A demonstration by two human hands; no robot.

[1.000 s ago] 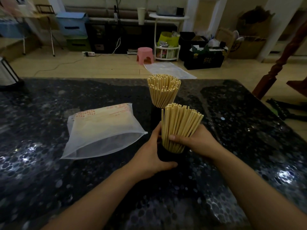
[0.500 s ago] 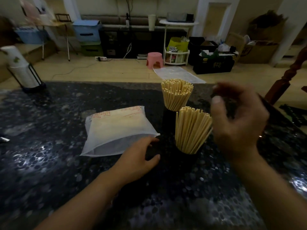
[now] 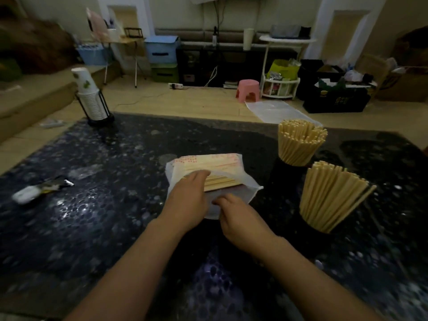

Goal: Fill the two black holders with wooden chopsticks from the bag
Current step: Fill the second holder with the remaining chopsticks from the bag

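Dim light falls on a black speckled table (image 3: 97, 205) in a cluttered room, where a person reaches with both hands into a translucent bag (image 3: 231, 181) of chopsticks (image 3: 220, 183) lying flat near the table's middle, mouth toward the near edge. Left hand (image 3: 187, 200) lies over the bag's open mouth, fingers bent down onto the exposed sticks, though whether they grip any cannot be told. Right hand (image 3: 240, 218) sits just beside it at the bag's near lip, fingers curled and seemingly pinching the film to hold the mouth open. Toward the right edge stand the two black holders, the far holder (image 3: 281, 164) and the near holder (image 3: 308, 225), each already packed with a fanned sheaf of chopsticks, so the job looks close to done.

The sticks are likely light, stiff and smooth, apt to slide and scatter if taken loosely; a firm grasp around the middle of a small bundle should serve best. The thin, soft, slippery bag probably needs pinning while sticks are drawn out.

At the far left corner stands a wire rack of paper cups (image 3: 89, 98), and a crumpled wrapper (image 3: 39, 189) lies toward the left edge, both well apart from the work. Little room appears left in either holder, which may resist further sticks
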